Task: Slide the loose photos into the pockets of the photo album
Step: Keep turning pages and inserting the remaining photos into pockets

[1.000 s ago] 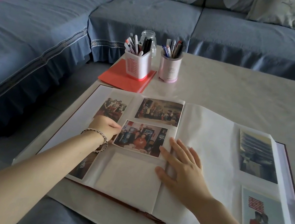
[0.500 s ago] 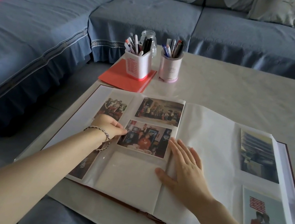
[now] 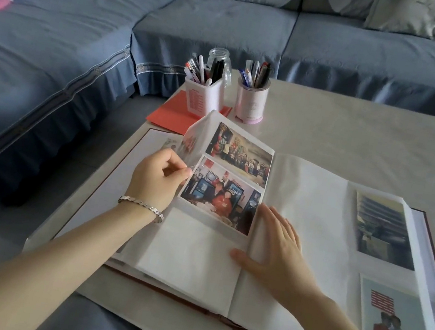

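Left hand (image 3: 154,180) pinches the edge of a pocket page (image 3: 203,139) with 2 photos (image 3: 220,197), raised off the photo album (image 3: 313,210). Right hand (image 3: 279,251) lies flat, fingers straight, on its middle.

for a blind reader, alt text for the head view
A left hand pinches the raised edge of a photo album page holding photos; the right hand lies flat by the spine. A square pen holder and a round pen holder stand behind.

On the pale table (image 3: 360,137), a square pen holder (image 3: 204,98) stands on a red folder (image 3: 169,115), a round pen holder (image 3: 250,103) just beside it; a glass jar (image 3: 218,56) behind them; a blue sofa (image 3: 234,28) beyond.
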Demonstrator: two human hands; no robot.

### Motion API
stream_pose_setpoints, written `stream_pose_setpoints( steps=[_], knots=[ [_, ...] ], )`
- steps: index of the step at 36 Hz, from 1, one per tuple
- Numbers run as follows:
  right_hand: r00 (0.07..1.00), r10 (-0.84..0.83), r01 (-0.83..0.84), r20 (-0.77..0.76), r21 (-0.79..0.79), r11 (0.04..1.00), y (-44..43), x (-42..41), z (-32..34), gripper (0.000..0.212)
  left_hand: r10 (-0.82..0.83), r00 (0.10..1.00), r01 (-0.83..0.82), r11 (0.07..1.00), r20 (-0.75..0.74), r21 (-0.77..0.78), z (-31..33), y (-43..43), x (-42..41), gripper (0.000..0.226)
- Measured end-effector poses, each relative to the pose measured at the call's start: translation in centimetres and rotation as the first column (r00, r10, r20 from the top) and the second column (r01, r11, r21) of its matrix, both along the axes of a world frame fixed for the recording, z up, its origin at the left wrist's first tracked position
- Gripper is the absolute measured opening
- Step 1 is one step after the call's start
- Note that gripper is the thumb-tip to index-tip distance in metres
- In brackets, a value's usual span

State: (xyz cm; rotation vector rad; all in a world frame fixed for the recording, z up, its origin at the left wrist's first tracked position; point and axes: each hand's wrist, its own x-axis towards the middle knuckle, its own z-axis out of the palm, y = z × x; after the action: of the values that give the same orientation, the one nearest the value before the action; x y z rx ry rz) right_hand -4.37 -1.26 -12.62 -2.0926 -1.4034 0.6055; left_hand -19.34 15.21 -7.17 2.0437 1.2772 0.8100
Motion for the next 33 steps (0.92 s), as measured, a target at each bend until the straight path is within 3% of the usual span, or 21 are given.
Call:
stream_pose_setpoints(
  steps=[4, 10, 18, 23, 33],
  knots=[
    [0.999, -0.006, 0.006, -0.041, 0.01, 1.0, 0.0, 0.2, -0.1, 0.101, -0.015, 1.0, 0.015, 1.0, 0.009, 0.007, 0.4, -0.2, 0.1, 0.013],
    [0.999, -0.023, 0.024, -0.034, 0.024, 0.999, 0.0, 0.1, -0.4, 0.114, -0.027, 1.0, 0.028, 0.991, 0.008, -0.132, 1.0, -0.5, -0.1, 0.018],
    [0.999, -0.017, 0.019, -0.049, 0.031, 0.999, 0.1, 0.2, -0.5, 0.112, 0.035, 0.994, -0.058, 0.972, -0.104, -0.23, 0.6, -0.7, -0.3, 0.05],
    [0.999, -0.018, 0.019, -0.033, 0.046, 0.999, 0.1, 0.2, -0.5, 0.113, 0.054, 0.992, -0.08, 0.965, -0.112, -0.248, 0.2, -0.6, -0.3, 0.013],
    [0.999, -0.033, 0.034, -0.03, 0.035, 0.999, 0.2, 0.3, -0.8, 0.115, 0.06, 0.996, -0.072, 0.984, -0.073, -0.164, -0.3, -0.5, -0.3, 0.013]
  ],
)
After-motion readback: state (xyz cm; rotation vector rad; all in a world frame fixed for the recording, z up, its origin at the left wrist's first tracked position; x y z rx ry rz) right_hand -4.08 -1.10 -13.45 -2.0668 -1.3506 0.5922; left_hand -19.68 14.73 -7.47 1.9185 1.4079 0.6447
